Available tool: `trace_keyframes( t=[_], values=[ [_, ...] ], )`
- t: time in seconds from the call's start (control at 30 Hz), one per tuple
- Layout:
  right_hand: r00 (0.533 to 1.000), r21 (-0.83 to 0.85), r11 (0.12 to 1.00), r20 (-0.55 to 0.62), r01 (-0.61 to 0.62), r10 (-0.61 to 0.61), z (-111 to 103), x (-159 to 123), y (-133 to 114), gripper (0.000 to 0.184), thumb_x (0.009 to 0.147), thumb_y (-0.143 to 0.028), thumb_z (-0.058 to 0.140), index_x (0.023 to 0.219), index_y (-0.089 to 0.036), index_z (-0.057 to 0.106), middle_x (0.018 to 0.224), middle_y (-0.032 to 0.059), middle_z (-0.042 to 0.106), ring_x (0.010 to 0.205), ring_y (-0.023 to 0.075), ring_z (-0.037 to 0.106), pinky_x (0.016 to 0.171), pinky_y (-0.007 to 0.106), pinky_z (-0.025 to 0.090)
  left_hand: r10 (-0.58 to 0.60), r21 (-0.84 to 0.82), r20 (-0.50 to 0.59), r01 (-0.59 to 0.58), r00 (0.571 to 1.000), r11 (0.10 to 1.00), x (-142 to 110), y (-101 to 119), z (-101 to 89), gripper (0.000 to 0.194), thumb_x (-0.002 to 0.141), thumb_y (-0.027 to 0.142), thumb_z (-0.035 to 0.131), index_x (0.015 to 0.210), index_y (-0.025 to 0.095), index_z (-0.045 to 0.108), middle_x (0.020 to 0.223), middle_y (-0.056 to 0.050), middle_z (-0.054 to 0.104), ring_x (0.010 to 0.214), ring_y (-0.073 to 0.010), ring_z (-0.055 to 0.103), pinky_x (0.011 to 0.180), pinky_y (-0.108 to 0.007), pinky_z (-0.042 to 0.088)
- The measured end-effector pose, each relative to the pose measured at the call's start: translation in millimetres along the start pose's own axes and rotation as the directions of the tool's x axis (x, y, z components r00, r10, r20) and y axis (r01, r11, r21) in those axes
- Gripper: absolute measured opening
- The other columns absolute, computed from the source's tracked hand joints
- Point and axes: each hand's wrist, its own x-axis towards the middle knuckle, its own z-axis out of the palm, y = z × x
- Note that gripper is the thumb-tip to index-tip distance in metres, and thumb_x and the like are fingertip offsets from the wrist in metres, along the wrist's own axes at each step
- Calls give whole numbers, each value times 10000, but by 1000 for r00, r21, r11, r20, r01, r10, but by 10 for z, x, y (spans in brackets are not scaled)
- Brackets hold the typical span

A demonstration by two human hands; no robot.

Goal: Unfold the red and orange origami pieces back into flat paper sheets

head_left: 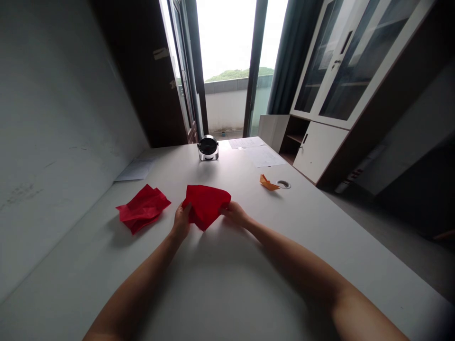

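Note:
My left hand (182, 219) and my right hand (234, 211) hold a thin red sheet (206, 203) between them, just above the white table (213, 289). Its lower edge comes down to a point in the middle. Whether it is cloth or paper I cannot tell. The left thumb presses on its left side, and the right fingers pinch its right side, partly hidden behind the edge. To the left of my left hand lies a second red sheet (144, 208), creased and loosely crumpled, touched by neither hand.
An orange folded paper boat (269, 183) lies on the right beside a white ring (283, 184). A round black device on a metal stand (208, 148) is at the back. Papers (265, 155) lie at the back right, another sheet (135, 169) by the left wall.

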Motion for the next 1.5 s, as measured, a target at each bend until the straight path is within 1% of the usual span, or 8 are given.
trace_keyframes(
  t=[0.1, 0.23, 0.53, 0.63, 0.8, 0.93, 1.07, 1.5],
  values=[
    [1000, 19, 1000, 2, -15, 15, -47, 19, -57, 184, 725, -363, 693, 736, -192, 625, 698, 9, 658, 694, 186, 610, 618, 298, 500, -17, 4, 10, 17, 1000, 1000, 7, 1, -30, 553, 751, 507, 751, 1159, 178, 576, 1113, -113, 692, 963, -234, 667, 819, -358, 535],
    [999, 222, 974, 2, -50, 51, -88, 30, -100, 226, 757, -394, 667, 823, -189, 600, 784, 18, 666, 719, 175, 609, 641, 294, 506, -25, -4, -8, 25, 1000, 1000, 27, -32, -61, 489, 791, 488, 719, 1142, 179, 578, 1096, -115, 694, 921, -219, 675, 804, -352, 541],
    [980, 462, 872, -27, -163, 198, -116, 58, -28, 328, 735, -446, 722, 813, -194, 528, 794, 5, 659, 719, 153, 634, 635, 268, 510, -23, 73, -125, 33, 992, 997, 62, -36, -108, 322, 796, 405, 687, 953, 218, 477, 845, -3, 633, 704, -135, 620, 684, -291, 506],
    [975, 467, 870, -65, -159, 212, -117, 77, -3, 319, 730, -432, 725, 821, -197, 530, 792, -1, 656, 724, 155, 641, 645, 277, 525, 26, 200, -133, 2, 991, 980, 41, -60, -79, 309, 793, 411, 677, 894, 216, 460, 820, 9, 599, 720, -135, 614, 710, -300, 515],
    [976, 451, 883, -101, -128, 193, -113, 88, 4, 340, 731, -448, 735, 804, -194, 521, 755, -3, 643, 706, 150, 633, 639, 276, 524, 10, 347, -34, 2, 999, 938, 22, -123, -45, 304, 801, 466, 658, 817, 184, 548, 796, -7, 601, 724, -144, 604, 687, -272, 492],
    [978, 449, 886, -100, -121, 184, -108, 72, -34, 381, 723, -494, 747, 808, -195, 525, 767, 6, 654, 717, 162, 644, 645, 291, 532, -5, 405, -1, 5, 1000, 914, 13, -114, -35, 315, 769, 453, 703, 874, 168, 620, 859, -45, 645, 779, -170, 619, 697, -276, 471],
    [977, 450, 887, -126, -99, 173, -115, 72, -46, 399, 728, -523, 744, 807, -202, 521, 809, 20, 662, 759, 182, 659, 676, 323, 553, -14, 448, 41, -6, 999, 894, -13, -63, -4, 410, 768, 418, 717, 1082, 177, 608, 971, -78, 658, 807, -183, 631, 730, -307, 473],
    [977, 488, 867, -122, -97, 178, -138, 69, -45, 390, 738, -523, 756, 824, -210, 540, 850, 27, 665, 798, 191, 666, 731, 360, 569, 21, 469, -34, -3, 999, 883, -37, -67, -14, 332, 760, 428, 719, 938, 192, 569, 751, 11, 573, 598, -113, 511, 590, -258, 409]
  ],
)
